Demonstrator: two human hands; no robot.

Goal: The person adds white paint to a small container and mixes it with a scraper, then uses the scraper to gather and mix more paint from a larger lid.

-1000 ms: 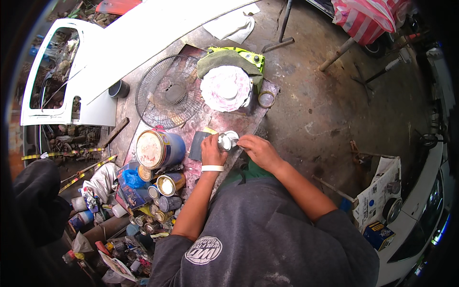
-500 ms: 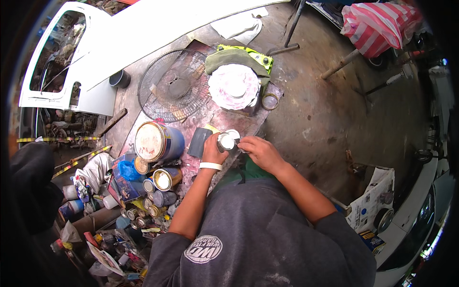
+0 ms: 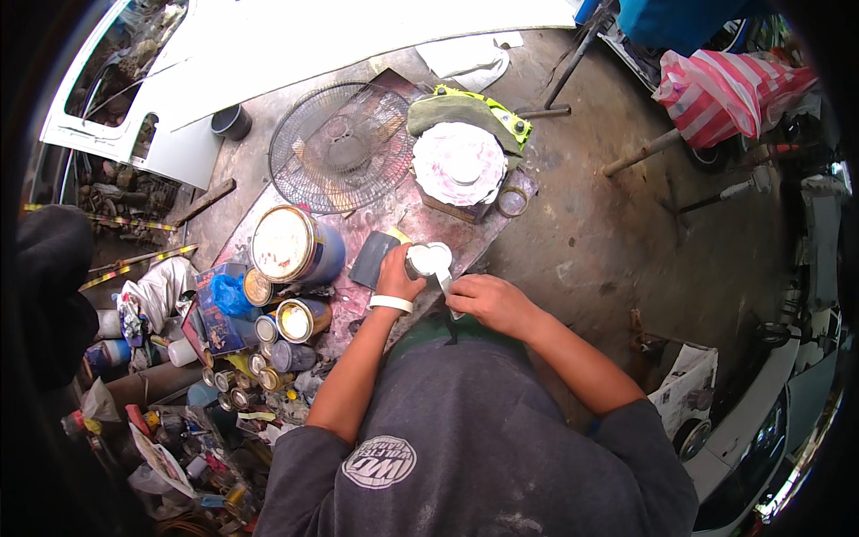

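Observation:
My left hand (image 3: 400, 277), a white band at its wrist, is closed round a small can (image 3: 417, 263) with white material in its mouth. A second white round shape (image 3: 438, 254) overlaps the can's far right side; whether it is a lid cannot be told. In my right hand (image 3: 480, 297) is a flat, pale spatula-like strip (image 3: 446, 285), held upright against the can's right side, its lower end near my fingers. Left of the can lies a dark grey sheet (image 3: 373, 258) with a yellow piece at its corner.
A large paint bucket (image 3: 283, 243), an open can (image 3: 299, 319) and several smaller cans crowd the bench's left. Beyond lie a fan guard (image 3: 338, 148) and a paint-stained white round cover (image 3: 459, 165). A white panel (image 3: 340, 40) spans the back; a striped bag (image 3: 729, 97) hangs at right.
My right hand has moved slightly down and right, and more of the pale strip now shows beside the can. My left hand still holds the can. The whole view has shifted a little.

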